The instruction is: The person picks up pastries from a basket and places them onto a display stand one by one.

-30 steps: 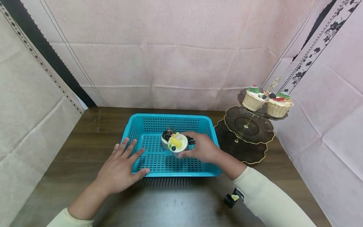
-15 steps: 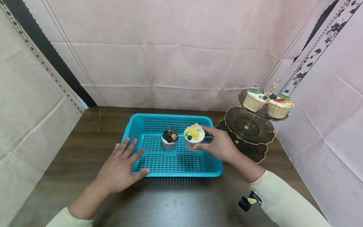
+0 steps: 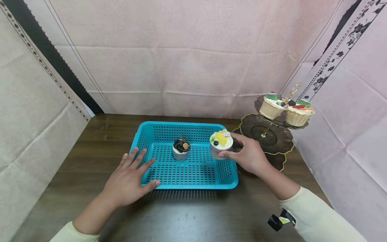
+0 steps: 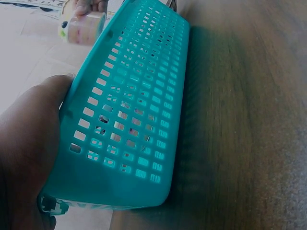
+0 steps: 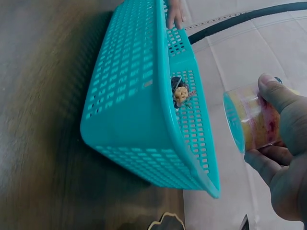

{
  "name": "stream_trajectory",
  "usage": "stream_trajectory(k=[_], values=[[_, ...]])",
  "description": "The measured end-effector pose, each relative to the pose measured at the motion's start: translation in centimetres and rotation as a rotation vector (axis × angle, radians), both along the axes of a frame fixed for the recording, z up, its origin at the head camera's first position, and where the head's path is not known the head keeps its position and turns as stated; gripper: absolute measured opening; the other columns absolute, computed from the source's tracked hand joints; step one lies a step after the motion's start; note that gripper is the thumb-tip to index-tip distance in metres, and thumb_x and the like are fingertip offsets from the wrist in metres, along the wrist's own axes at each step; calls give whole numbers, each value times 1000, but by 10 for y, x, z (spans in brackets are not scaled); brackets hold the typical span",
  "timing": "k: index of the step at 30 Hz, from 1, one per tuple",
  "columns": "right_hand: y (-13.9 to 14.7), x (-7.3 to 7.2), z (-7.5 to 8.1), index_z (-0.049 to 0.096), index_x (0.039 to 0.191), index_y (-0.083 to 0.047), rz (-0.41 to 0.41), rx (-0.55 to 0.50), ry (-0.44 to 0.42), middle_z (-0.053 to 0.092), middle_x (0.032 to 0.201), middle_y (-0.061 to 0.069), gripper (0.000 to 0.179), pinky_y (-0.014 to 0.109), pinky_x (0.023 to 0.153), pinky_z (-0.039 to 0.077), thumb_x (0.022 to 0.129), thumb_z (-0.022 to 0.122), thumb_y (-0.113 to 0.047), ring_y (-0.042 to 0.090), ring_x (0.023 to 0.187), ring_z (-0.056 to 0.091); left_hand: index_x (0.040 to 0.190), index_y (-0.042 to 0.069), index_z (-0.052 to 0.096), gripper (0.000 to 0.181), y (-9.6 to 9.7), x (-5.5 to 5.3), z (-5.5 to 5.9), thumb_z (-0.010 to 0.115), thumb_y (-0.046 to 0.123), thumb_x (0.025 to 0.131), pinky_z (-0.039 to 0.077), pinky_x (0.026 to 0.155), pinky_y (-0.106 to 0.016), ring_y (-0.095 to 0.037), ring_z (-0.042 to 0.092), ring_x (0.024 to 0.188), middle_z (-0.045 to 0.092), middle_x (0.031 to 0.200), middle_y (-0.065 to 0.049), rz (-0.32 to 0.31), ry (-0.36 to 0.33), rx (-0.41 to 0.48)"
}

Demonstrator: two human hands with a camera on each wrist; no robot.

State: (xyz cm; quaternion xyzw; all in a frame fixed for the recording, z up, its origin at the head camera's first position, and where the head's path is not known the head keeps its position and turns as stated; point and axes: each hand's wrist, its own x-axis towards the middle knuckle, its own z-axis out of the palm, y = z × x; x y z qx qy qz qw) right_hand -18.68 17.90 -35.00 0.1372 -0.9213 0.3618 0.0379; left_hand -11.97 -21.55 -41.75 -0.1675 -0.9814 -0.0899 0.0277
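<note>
Clear dessert cup (image 3: 221,145), yellow-topped, roughly upright, above right end of turquoise slotted basket (image 3: 187,186)

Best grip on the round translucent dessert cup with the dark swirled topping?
I'd pinch the dark-topped dessert cup by its side wall, below the uneven topping, thumb and fingers opposite. Come from above, slightly right: it stands upright, walls of the blue perforated plastic basket likely hinder a low approach, and the left hand occupies the left rim.

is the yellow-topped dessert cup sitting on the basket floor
No, the right wrist view shows the right hand holding the yellow-topped dessert cup clear of the blue basket.
</note>
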Motion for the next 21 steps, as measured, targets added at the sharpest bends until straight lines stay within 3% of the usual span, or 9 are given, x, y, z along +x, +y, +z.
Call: stream_trajectory(k=[2, 11, 15, 21], values=[[5, 1, 0, 59, 145, -7, -16, 12, -1, 68, 128, 14, 81, 42, 82, 61, 77, 91, -39, 28, 106, 71, 155, 19, 49, 80, 0, 0, 0, 52, 72, 95, 10, 121, -62, -41, 5, 155, 23, 167, -18, 1, 3, 3], [21, 7, 6, 55, 146, -3, -68, 44, -3, 65, 132, 20, 85, 46, 83, 60, 79, 89, -43, 33, 107, 71, 155, 20, 48, 82, -1, 0, -1, 49, 75, 94, 10, 121, -62, -41, 5, 155, 23, 167, -18, -4, 8, 0], [27, 8, 10, 55, 146, -2, -88, 64, 18, 65, 133, 20, 87, 49, 83, 60, 79, 88, -46, 34, 107, 70, 156, 21, 47, 87, -1, 0, 0, 40, 81, 93, 10, 121, -62, -40, 4, 156, 22, 168, -16, 1, 1, -14], [39, 8, 13, 57, 144, 1, -102, 83, 71, 65, 131, 23, 84, 53, 84, 58, 80, 88, -43, 38, 109, 69, 155, 20, 48, 85, 0, 0, -1, 45, 79, 93, 10, 121, -62, -40, 5, 156, 22, 168, -16, 2, 11, 0]])
